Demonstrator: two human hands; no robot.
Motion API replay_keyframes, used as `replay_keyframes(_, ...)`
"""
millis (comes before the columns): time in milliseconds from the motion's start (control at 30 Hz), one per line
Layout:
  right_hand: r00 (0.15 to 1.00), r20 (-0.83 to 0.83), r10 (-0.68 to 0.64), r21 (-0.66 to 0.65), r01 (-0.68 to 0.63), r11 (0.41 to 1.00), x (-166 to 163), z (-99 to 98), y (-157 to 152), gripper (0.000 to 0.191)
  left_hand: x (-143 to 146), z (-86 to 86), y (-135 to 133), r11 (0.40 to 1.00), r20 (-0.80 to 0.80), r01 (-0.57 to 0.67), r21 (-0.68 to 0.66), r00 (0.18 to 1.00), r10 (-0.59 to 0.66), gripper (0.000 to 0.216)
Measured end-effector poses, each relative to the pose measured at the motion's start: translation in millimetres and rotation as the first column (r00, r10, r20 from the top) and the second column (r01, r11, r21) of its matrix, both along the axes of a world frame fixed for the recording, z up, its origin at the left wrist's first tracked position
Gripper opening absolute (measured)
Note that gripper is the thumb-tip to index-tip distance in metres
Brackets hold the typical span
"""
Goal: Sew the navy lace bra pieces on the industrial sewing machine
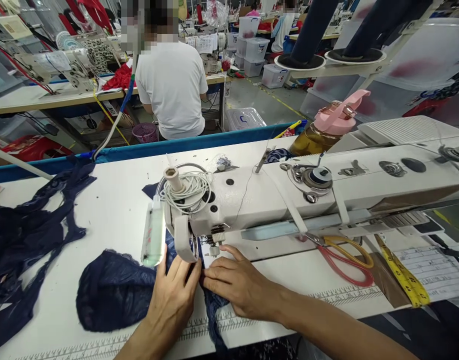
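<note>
A navy lace garment piece (113,290) lies on the white sewing table, its cup-shaped part left of the sewing machine (244,190). My left hand (175,295) presses and holds the lace beside the needle area, some fingertips hidden behind the machine head. Close by on the right, my right hand (239,285) has its fingers closed on the fabric edge, with the index finger reaching toward the presser foot. From beneath the hands a narrow navy strip (213,320) hangs toward the table's front edge. The needle itself is hard to make out.
More navy lace pieces (23,245) lie at the left. Scissors (347,260) and a yellow tape measure (402,275) are at the right, near a written sheet (434,270). A bottle with a pink lid (334,117) stands behind the machine. A person in white (173,85) sits ahead.
</note>
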State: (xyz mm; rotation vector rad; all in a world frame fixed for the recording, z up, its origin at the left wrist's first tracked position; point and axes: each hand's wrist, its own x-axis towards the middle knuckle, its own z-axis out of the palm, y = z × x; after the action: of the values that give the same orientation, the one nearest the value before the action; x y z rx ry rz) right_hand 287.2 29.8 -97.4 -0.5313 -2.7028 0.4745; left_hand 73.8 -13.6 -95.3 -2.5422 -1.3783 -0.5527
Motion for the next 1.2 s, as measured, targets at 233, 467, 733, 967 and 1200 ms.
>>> replay_keyframes(233,0.999,0.005,-0.041,-0.044,0.041,0.998,-1,1.8,3,0.052,-10,-8.1,10,1.000,-0.079,-0.017,-0.003,0.997,0.016,0.037)
replay_keyframes(467,0.990,0.110,-0.089,-0.057,0.095,0.994,-1,5.9,2,0.059,-14,-2.0,29,0.999,-0.029,-0.044,-0.027,0.999,0.043,0.042)
replay_keyframes(733,0.995,0.079,-0.067,-0.024,0.070,0.997,-3,8.0,-1,0.051,-12,5.3,11,0.999,0.044,-0.005,-0.035,0.999,0.006,0.032)
replay_keyframes(967,0.997,0.053,-0.056,-0.019,0.057,0.998,-2,5.6,0,0.050,-5,3.3,9,0.999,0.017,0.044,-0.007,0.999,-0.044,0.030)
replay_keyframes(1200,0.996,0.061,-0.071,0.008,0.070,0.997,-1,2.8,-1,0.051,-6,-4.2,3,1.000,-0.018,0.020,-0.012,1.000,-0.021,0.036)
